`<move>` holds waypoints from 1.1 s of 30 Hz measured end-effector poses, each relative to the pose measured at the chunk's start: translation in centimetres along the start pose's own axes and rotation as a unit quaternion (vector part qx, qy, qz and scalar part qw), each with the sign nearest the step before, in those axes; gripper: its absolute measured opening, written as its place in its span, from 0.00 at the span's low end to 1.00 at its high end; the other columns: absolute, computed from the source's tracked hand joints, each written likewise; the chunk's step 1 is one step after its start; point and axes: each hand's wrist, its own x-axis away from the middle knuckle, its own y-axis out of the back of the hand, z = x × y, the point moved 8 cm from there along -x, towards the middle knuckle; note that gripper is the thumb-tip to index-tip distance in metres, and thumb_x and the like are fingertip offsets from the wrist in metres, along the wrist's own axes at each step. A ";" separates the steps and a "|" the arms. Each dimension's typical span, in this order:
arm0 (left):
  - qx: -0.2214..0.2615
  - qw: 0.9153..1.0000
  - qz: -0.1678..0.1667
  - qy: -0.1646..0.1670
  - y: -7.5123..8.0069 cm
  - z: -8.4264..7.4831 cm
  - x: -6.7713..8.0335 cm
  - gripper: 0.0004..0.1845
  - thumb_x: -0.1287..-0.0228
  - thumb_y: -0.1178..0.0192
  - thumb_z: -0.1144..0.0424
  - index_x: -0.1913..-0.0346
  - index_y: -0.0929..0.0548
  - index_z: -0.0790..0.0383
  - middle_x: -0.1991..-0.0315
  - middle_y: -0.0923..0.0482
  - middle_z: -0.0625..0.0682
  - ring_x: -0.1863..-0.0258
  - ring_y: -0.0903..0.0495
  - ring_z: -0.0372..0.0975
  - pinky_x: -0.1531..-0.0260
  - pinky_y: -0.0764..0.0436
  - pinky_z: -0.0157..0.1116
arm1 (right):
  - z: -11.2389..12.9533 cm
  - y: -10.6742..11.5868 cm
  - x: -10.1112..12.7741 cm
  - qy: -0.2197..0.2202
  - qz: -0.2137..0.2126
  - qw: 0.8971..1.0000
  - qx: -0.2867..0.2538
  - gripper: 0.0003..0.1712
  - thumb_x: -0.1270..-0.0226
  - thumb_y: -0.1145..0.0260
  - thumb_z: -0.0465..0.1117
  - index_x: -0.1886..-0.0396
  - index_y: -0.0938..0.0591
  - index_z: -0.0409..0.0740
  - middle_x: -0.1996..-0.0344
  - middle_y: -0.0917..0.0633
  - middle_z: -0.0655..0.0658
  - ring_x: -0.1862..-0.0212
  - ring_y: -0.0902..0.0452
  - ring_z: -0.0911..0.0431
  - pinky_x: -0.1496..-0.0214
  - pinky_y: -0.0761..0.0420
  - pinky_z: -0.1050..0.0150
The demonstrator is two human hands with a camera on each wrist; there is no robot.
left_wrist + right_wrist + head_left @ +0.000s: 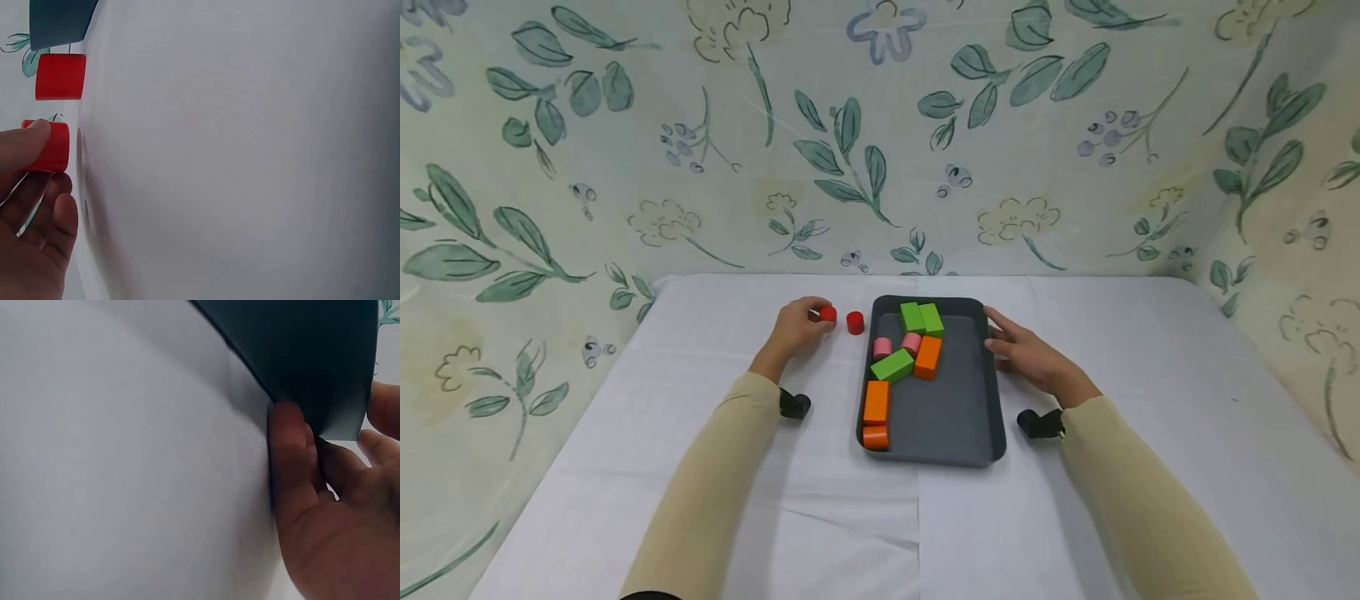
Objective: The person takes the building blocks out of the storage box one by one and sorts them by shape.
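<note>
My left hand pinches a small red cylinder standing on the white table, left of the tray; in the left wrist view the thumb lies on that cylinder. A second red cylinder stands just to its right, free of the hand. My right hand rests with relaxed fingers against the outside of the right rim of the dark grey tray, near its far corner. The right thumb lies on the cloth beside the wall.
The tray holds two green blocks at the back, another green block, two pink cylinders, two orange blocks and an orange cylinder. A white cloth covers the table. Floral fabric walls enclose three sides.
</note>
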 end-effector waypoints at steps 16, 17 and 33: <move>0.000 1.000 0.028 0.013 -1.2 0.1 -0.2 0.22 0.33 0.39 0.63 0.36 0.22 0.59 0.43 0.22 0.60 0.45 0.25 0.51 0.38 0.22 0.45 | -0.1 0.0 -0.1 -0.002 0.009 1.000 0.013 0.43 0.21 0.52 0.41 0.20 0.66 0.65 0.19 0.60 0.38 0.20 0.57 0.36 0.23 0.43 0.38; -0.003 0.999 0.029 0.012 -1.3 0.1 -0.2 0.22 0.33 0.39 0.63 0.36 0.23 0.59 0.43 0.22 0.60 0.45 0.25 0.51 0.38 0.22 0.45 | -0.1 0.0 -0.1 -0.002 0.010 1.000 0.013 0.43 0.21 0.52 0.41 0.20 0.66 0.65 0.19 0.60 0.38 0.20 0.57 0.36 0.23 0.43 0.38; 0.003 0.999 0.037 0.033 -1.5 0.1 -0.2 0.24 0.33 0.38 0.62 0.34 0.23 0.54 0.41 0.22 0.58 0.44 0.27 0.50 0.37 0.23 0.45 | 0.3 -0.2 0.2 0.003 0.013 1.000 0.014 0.44 0.21 0.51 0.41 0.20 0.67 0.66 0.19 0.60 0.38 0.20 0.56 0.36 0.23 0.43 0.38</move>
